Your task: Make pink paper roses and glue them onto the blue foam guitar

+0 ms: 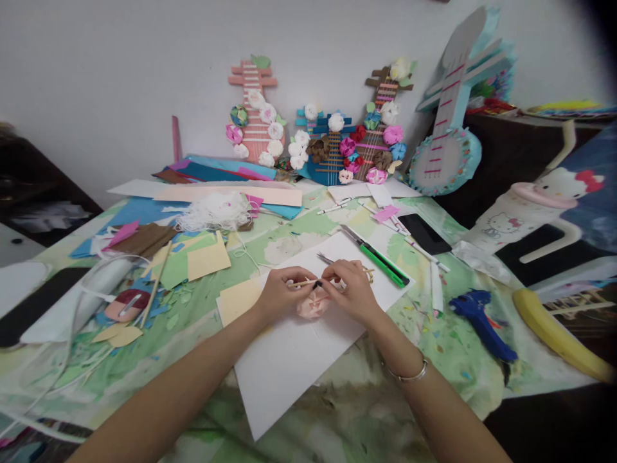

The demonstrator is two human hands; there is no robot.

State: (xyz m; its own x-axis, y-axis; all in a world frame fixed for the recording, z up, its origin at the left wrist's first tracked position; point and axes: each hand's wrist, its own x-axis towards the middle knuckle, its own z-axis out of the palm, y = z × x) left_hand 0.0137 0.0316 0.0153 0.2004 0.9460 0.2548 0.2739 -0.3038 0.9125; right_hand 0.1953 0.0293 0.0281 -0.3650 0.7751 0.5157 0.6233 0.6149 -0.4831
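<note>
Over a white sheet [294, 379] my two hands are close together, fingertips nearly touching. My left hand [284, 292] is closed on a thin light stick [301, 283]. With thumb and fingers pinched, my right hand [349, 289] is at a small black piece by the stick's end; its exact hold is partly hidden. A pale pink paper flower [312, 305] sits just below the fingertips. Behind my right hand lie scissors [325, 258], partly covered. A green cutter [380, 259] rests on the sheet's upper right.
Paper instruments with flowers [253, 122] lean on the wall. Paper scraps [193, 257] and white string [216, 212] lie left. To the right are a phone [424, 233], a blue glue gun [484, 325], a banana [559, 334] and a white cup [511, 215].
</note>
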